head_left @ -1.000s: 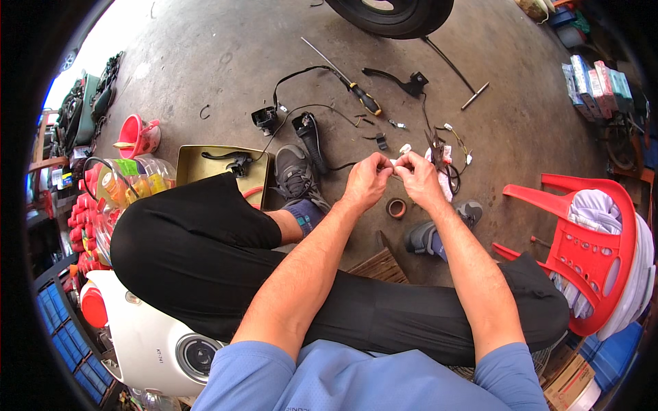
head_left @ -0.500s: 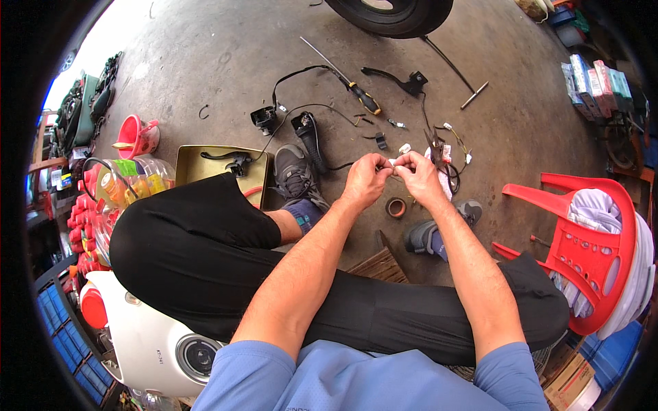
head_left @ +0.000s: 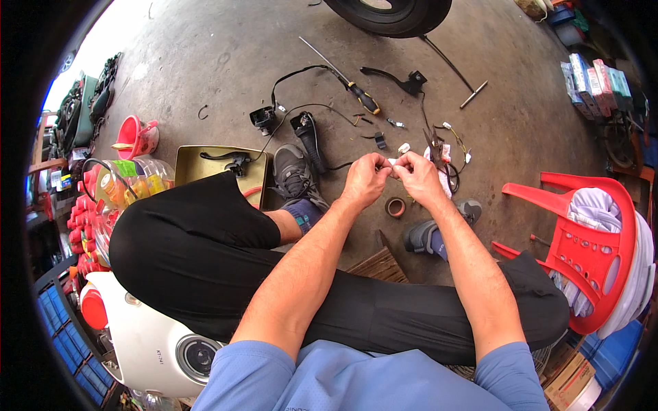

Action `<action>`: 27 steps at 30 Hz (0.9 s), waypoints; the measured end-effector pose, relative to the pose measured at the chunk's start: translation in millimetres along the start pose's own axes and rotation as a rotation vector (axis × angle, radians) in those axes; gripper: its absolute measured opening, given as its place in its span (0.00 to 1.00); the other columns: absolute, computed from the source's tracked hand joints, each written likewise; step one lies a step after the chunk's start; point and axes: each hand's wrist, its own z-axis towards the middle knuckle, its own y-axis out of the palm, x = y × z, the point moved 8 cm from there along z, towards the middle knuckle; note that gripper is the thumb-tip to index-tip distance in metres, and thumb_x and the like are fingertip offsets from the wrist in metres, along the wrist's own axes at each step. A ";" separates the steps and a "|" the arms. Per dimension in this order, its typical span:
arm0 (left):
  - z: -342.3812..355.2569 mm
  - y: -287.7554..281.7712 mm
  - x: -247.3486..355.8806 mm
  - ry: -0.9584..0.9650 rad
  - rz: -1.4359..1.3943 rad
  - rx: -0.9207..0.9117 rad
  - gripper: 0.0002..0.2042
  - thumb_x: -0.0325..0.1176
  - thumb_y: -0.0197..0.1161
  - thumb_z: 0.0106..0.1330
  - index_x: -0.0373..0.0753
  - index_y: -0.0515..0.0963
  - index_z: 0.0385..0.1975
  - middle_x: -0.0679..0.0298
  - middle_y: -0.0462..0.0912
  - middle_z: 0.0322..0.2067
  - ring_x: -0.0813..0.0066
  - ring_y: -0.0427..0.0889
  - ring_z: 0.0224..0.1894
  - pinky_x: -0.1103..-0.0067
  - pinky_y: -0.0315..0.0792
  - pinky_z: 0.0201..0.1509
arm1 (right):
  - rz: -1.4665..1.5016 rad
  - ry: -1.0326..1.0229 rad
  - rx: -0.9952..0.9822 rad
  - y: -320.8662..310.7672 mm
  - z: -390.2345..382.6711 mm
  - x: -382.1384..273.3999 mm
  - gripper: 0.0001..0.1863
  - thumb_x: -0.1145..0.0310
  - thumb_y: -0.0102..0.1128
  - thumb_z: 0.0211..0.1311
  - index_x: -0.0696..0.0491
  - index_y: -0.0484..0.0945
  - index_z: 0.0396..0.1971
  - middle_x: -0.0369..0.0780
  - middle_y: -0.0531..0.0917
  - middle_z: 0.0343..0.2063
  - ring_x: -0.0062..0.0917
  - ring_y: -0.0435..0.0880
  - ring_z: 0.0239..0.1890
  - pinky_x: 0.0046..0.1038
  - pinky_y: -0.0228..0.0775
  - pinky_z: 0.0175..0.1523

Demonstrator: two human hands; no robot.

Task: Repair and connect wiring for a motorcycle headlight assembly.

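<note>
In front of me, close above the floor, my left hand [head_left: 367, 181] and my right hand [head_left: 419, 178] meet fingertip to fingertip. Both are closed in a pinch on a small white piece [head_left: 393, 162], mostly hidden by the fingers; its kind cannot be made out. A thin black cable runs from a black handlebar grip [head_left: 310, 142] toward my left hand. Just beyond the fingers lie a white connector [head_left: 404, 148] and a small black clip-like part [head_left: 379, 140]. Dark-handled pliers [head_left: 434, 149] and loose wires [head_left: 463, 145] rest beside my right hand. Below the hands is a roll of tape [head_left: 395, 207].
A long screwdriver [head_left: 362, 98], a black brake lever [head_left: 397, 79] and a switch housing [head_left: 262, 118] lie ahead. A metal tray [head_left: 194, 156] holds another lever at left. A red plastic chair [head_left: 595, 240] stands right, a white motorcycle part [head_left: 144, 335] lower left, a tyre [head_left: 394, 26] far ahead.
Both hands keep their pinch in nearly the same place, with only a slight shift of the fingers. The things on the floor stay put.
</note>
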 end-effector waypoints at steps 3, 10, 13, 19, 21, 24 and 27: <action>0.0 -0.3 -0.9 -0.012 0.001 -0.004 0.08 0.30 0.61 0.56 0.32 0.77 0.31 0.57 0.82 0.27 0.72 0.80 0.29 0.77 0.72 0.36 | -0.013 0.009 0.005 0.2 0.0 -0.6 0.09 0.67 0.59 0.52 0.57 0.77 0.29 0.42 0.82 0.24 0.30 0.82 0.29 0.30 0.71 0.35; -2.2 -0.7 6.7 -0.007 0.037 0.015 0.08 0.30 0.62 0.55 0.32 0.77 0.31 0.54 0.81 0.27 0.68 0.81 0.30 0.76 0.73 0.37 | 0.124 0.134 0.009 6.1 2.6 16.4 0.09 0.68 0.57 0.50 0.60 0.76 0.23 0.40 0.81 0.20 0.23 0.79 0.24 0.26 0.69 0.31; -5.0 -1.6 15.0 0.109 0.108 0.049 0.08 0.29 0.62 0.54 0.32 0.77 0.30 0.53 0.81 0.28 0.62 0.81 0.31 0.74 0.73 0.38 | 0.386 0.320 0.007 15.6 -0.3 28.3 0.09 0.69 0.57 0.48 0.61 0.75 0.20 0.38 0.79 0.19 0.22 0.76 0.21 0.25 0.66 0.26; -7.9 -7.1 30.2 0.264 0.242 0.102 0.07 0.28 0.63 0.53 0.33 0.77 0.29 0.53 0.80 0.28 0.58 0.80 0.33 0.71 0.72 0.38 | 0.650 0.523 -0.111 28.0 -9.7 33.8 0.06 0.71 0.53 0.52 0.57 0.74 0.23 0.32 0.70 0.14 0.17 0.68 0.17 0.20 0.59 0.23; -4.1 -4.9 21.2 0.072 0.116 0.048 0.06 0.28 0.60 0.53 0.33 0.77 0.28 0.52 0.80 0.29 0.55 0.80 0.35 0.69 0.72 0.40 | 0.440 0.372 -0.011 12.1 -4.2 34.0 0.06 0.70 0.54 0.53 0.58 0.74 0.26 0.35 0.72 0.16 0.20 0.71 0.18 0.23 0.63 0.26; -2.8 -10.2 16.2 0.049 0.077 0.046 0.06 0.28 0.61 0.53 0.33 0.77 0.28 0.52 0.81 0.28 0.55 0.80 0.35 0.68 0.72 0.40 | 0.102 -0.019 0.104 -8.5 -8.7 -13.9 0.07 0.72 0.56 0.52 0.57 0.74 0.31 0.39 0.75 0.24 0.27 0.75 0.23 0.28 0.68 0.31; -0.2 -8.6 13.9 0.037 0.058 0.025 0.06 0.29 0.61 0.53 0.33 0.78 0.28 0.51 0.81 0.28 0.55 0.80 0.36 0.68 0.72 0.40 | -0.175 -0.408 0.162 -15.5 -21.5 -55.8 0.14 0.77 0.59 0.46 0.53 0.73 0.37 0.41 0.73 0.37 0.36 0.75 0.37 0.35 0.68 0.42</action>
